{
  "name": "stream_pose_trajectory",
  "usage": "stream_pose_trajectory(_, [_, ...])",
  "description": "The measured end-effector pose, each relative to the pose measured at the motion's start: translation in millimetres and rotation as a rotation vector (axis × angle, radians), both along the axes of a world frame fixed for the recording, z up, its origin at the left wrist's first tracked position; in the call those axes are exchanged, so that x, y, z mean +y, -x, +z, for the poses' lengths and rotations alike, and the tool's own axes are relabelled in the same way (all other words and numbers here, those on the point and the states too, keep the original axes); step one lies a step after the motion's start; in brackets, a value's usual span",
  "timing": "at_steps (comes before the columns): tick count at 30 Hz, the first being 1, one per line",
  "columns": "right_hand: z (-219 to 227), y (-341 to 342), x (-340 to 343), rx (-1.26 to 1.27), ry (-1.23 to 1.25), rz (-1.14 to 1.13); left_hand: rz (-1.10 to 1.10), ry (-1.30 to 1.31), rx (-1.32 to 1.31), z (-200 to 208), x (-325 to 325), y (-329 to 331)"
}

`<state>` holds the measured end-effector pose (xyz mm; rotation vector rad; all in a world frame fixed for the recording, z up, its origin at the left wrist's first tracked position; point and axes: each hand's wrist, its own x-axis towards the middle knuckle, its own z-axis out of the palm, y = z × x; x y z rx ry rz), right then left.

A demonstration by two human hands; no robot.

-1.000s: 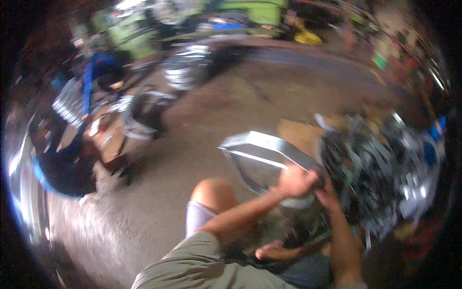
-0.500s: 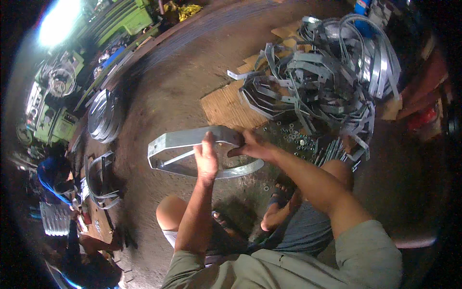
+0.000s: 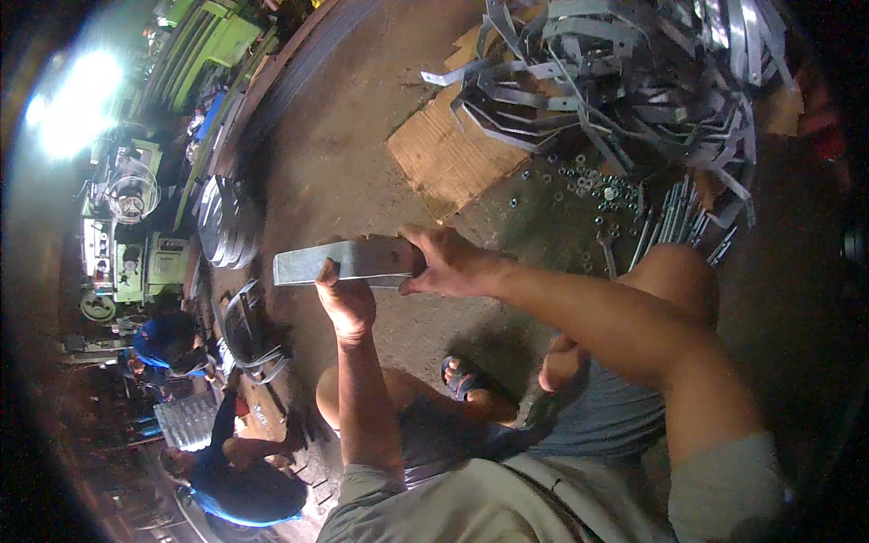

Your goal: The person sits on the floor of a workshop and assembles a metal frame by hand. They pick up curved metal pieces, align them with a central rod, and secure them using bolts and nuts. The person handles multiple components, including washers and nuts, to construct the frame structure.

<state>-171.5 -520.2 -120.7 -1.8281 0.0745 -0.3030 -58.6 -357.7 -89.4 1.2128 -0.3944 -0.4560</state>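
Both hands hold a bent flat metal strap (image 3: 312, 264), a silvery band now seen nearly edge-on in front of me. My left hand (image 3: 347, 303) is closed on its lower side, with the thumb up against the flat face. At the right end, my right hand (image 3: 444, 261) wraps round the strap, and some of its fingers are hidden behind the metal. The strap's far side is mostly out of sight behind its near face.
A tangled heap of bent metal straps (image 3: 634, 81) lies at upper right, partly on cardboard (image 3: 453, 149). Nearer are loose nuts and washers (image 3: 593, 185) and threaded rods (image 3: 670, 217). More strips (image 3: 226, 222) lie left, by green machines (image 3: 131, 262). A co-worker (image 3: 244, 480) sits lower left.
The strap has turned from showing its open loop to nearly edge-on, and both hands have moved slightly left in the picture. The whole view has shifted, with the heap now higher and farther right.
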Motion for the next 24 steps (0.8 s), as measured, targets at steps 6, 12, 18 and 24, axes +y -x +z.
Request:
stream_pose_trajectory(6, [-6, -9, 14, -0.055, -0.002, -0.048, 0.031, 0.034, -0.012, 1, 11, -5])
stream_pose_trajectory(12, [-2, -14, 11, -0.075, 0.007, -0.048, 0.024, 0.018, -0.02, 9, 3, 2])
stream_pose_trajectory(18, [3, -11, 8, -0.023, -0.043, -0.018, -0.021, -0.026, -0.015, 11, 3, -2])
stream_pose_trajectory(24, [7, -10, 13, -0.016, -0.1, 0.022, -0.048, -0.028, 0.001, 14, 11, -5])
